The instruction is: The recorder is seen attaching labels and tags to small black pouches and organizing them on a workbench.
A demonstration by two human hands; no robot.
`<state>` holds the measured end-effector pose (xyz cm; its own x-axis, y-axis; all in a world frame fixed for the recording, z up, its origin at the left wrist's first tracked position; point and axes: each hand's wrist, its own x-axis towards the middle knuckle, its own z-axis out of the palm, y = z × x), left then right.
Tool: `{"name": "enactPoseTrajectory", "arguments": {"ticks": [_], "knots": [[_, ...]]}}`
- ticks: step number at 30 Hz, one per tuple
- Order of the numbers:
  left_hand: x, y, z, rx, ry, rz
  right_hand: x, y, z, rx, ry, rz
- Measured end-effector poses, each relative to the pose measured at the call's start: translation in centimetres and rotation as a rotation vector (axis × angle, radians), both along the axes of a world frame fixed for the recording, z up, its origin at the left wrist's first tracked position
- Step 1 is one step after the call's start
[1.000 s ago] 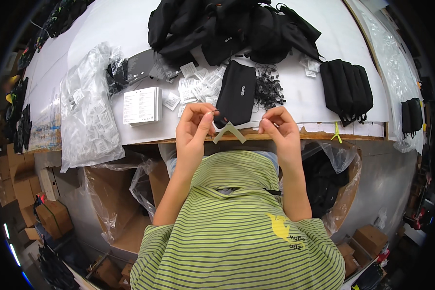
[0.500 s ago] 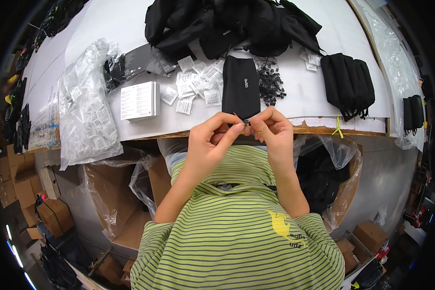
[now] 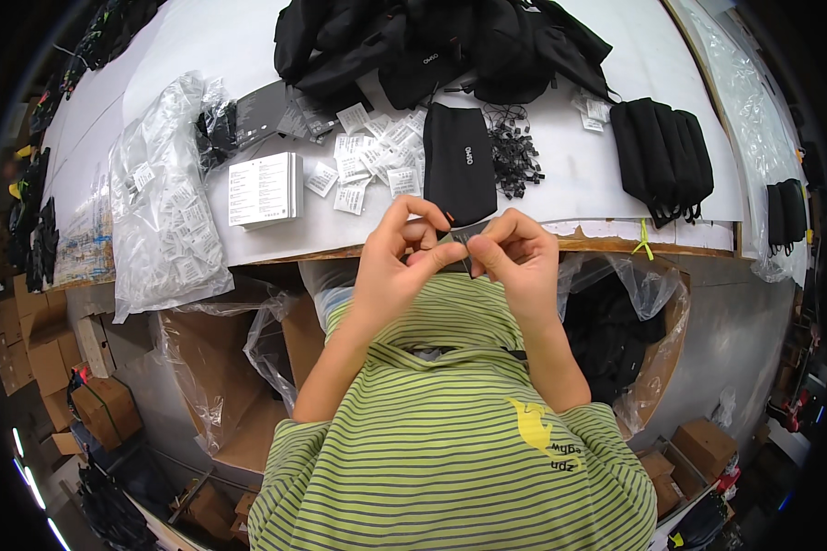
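Note:
A flat black pouch [image 3: 458, 170] lies on the table in front of me, its near end at my fingertips. Between my hands, just off that end, is a small dark tag [image 3: 466, 235]. My right hand [image 3: 521, 262] pinches the tag by its right side, thumb and index finger together. My left hand [image 3: 397, 266] is closed too, with its thumb against the tag's left side and the index finger bent above it by the pouch's corner. Any cord between the fingers is too small to make out.
Small white packets [image 3: 368, 161] lie left of the pouch, black cord pieces [image 3: 516, 156] right of it. A white stack of cards [image 3: 265, 191] and a clear bag [image 3: 175, 211] are farther left. Black bags [image 3: 441, 46] are heaped behind; more pouches [image 3: 663, 161] sit right.
The dark tag has come into view, face up between my fingers. Both hands have shifted slightly, and the left index finger has lifted. The pouch has barely moved.

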<state>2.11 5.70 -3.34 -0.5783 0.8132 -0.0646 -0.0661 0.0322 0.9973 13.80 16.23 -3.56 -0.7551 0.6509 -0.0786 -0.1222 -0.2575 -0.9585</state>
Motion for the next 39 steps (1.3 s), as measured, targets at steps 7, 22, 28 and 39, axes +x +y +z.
{"name": "enactPoseTrajectory", "arguments": {"ticks": [7,22,28,39], "knots": [[-0.3,-0.8,-0.8,-0.020,0.012,-0.115,-0.1,2.3,-0.8,-0.093,-0.079,0.269],[-0.2,1.0,-1.2,0.079,0.592,-0.229,-2.3,6.1,-4.1,0.832,-0.479,-0.094],[-2.1,1.8,-2.4,-0.032,1.195,-0.081,-0.1,5.0,0.4,0.749,-0.383,-0.020],[-3.2,0.8,-2.5,0.098,1.354,-0.017,-0.2,4.0,2.2,0.747,-0.252,-0.071]]}}
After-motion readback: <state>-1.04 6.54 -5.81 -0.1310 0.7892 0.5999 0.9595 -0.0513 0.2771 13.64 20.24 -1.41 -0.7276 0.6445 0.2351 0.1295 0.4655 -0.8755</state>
